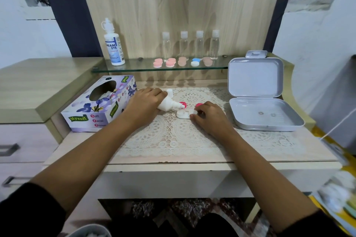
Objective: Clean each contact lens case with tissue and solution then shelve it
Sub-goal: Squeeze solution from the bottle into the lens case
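Solution step: left hand (pixel 143 106) fingers gripped small white plastic bottle (pixel 167 103) aimed 3 o'clock at white lens case (pixel 183 115) pinched by right hand (pixel 210 119) fingers; squeeze seemed next.

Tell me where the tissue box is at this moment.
In the head view, the tissue box lies on the left side of the desk, just left of the left hand and below the glass shelf.

The left hand (pixel 143 105) holds a small white bottle (pixel 167 105), tipped down at the white lens case (pixel 183 114) on the lace mat (pixel 173 136). The right hand (pixel 210 119) pinches the case's end. Two pink caps (pixel 199 105) lie just behind it, and a tissue box (pixel 96 109) sits at the left.
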The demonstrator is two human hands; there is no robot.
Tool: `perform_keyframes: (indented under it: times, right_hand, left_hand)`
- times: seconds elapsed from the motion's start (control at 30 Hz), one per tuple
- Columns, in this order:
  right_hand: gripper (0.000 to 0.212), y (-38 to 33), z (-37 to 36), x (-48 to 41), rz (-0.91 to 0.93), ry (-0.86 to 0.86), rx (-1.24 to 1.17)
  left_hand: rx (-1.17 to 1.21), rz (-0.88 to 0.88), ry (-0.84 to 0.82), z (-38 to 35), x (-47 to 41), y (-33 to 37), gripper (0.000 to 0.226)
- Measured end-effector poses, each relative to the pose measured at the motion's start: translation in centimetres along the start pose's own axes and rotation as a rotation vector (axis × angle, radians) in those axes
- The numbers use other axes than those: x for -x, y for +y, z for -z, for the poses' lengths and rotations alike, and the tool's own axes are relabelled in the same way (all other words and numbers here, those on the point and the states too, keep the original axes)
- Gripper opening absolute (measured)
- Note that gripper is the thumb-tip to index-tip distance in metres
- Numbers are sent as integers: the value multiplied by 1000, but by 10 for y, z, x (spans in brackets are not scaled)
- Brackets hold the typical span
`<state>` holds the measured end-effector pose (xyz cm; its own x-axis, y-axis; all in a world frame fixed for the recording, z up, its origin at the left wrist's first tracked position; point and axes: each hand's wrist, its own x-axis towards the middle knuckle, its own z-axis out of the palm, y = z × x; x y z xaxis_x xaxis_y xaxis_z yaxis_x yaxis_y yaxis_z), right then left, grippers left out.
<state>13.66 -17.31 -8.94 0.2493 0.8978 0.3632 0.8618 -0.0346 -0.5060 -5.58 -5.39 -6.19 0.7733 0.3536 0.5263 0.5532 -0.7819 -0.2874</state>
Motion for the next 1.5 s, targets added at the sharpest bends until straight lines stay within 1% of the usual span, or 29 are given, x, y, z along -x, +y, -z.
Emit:
perform_keyframes:
  times: [0.2, 0.43, 0.67, 1.5]
  right_hand:
    - [27, -1, 2, 1, -3, -1, -23]
    - [29, 1, 2, -1, 8, -11, -22]
    - [29, 0, 2, -1, 20, 1, -37]
    - [29, -2, 4, 0, 33, -2, -31]
  left_hand:
    - [24, -30, 46, 3, -13, 7, 57]
    - [19, -90, 49, -1, -22, 13, 51]
    - [14, -123, 39, -9, -23, 13, 50]
    - [-34, -112, 61, -3, -24, 20, 50]
